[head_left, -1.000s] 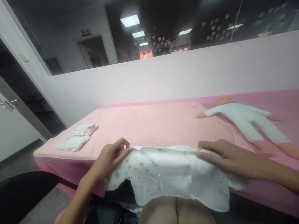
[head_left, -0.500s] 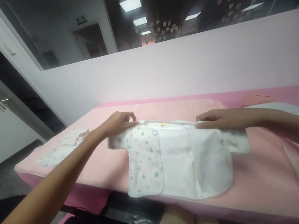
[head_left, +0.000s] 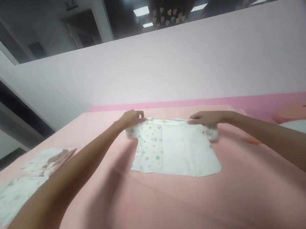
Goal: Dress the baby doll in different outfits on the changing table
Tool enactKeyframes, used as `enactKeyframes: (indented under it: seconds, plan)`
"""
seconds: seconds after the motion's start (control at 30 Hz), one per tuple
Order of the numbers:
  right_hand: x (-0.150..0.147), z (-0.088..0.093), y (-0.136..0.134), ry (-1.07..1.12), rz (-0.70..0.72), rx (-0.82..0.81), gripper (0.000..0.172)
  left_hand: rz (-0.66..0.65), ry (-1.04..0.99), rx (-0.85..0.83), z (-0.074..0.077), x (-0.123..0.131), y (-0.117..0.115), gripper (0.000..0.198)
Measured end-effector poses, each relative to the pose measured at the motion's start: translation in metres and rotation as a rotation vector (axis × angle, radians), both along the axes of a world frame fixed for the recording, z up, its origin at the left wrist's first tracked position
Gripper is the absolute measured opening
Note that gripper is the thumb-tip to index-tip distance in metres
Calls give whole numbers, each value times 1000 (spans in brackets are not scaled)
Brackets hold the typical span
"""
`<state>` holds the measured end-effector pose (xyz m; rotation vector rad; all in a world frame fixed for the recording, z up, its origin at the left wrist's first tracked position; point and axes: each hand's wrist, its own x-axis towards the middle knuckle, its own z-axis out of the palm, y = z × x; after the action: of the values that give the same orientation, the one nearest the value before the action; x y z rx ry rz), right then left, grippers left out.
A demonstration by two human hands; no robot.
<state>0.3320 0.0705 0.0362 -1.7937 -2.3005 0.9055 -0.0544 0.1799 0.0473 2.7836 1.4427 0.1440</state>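
Note:
A small white baby shirt (head_left: 181, 147) lies spread on the pink sheet, its collar end away from me and its lower edge towards me. Its left front panel carries a print of green and grey dots and figures with snaps down the edge; the plain white inside shows to the right. My left hand (head_left: 132, 118) pinches the shirt at its left shoulder. At the right shoulder, my right hand (head_left: 204, 118) grips the cloth between thumb and fingers. Both sleeves are partly hidden by the hands and arms.
Folded printed baby clothes (head_left: 17, 193) lie at the left, partly behind my left arm. A pink sheet (head_left: 154, 205) covers the table up to a pale wall (head_left: 178, 67) with a window above. White and peach cloths (head_left: 300, 127) lie at the far right.
The shirt has moved away from me, from hanging over the table's front edge to lying on the sheet. Both hands have travelled with it, still gripping the shoulders. My view has come closer.

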Motion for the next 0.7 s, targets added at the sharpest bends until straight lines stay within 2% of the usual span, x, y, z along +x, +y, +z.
enactKeyframes:
  seconds: [0.13, 0.27, 0.37, 0.47, 0.57, 0.7]
  plan:
    - [4, -35, 23, -50, -101, 102, 53, 38, 23, -82, -26, 5, 26, 50]
    - [18, -52, 20, -47, -240, 114, 52, 93, -21, -239, -36, -19, 27, 62]
    - [33, -48, 10, -62, -234, 40, 55, 140, -137, -432, -34, -43, 22, 69]
    - [42, -37, -3, -101, -172, -14, 56, 125, -211, -531, -31, -60, 19, 64]
    - [43, -28, -14, -33, -172, -47, 54, 136, -261, -565, -32, -68, 19, 60]
    - [40, -28, -20, 16, -249, -15, 52, 260, -262, -500, -44, -70, 22, 63]
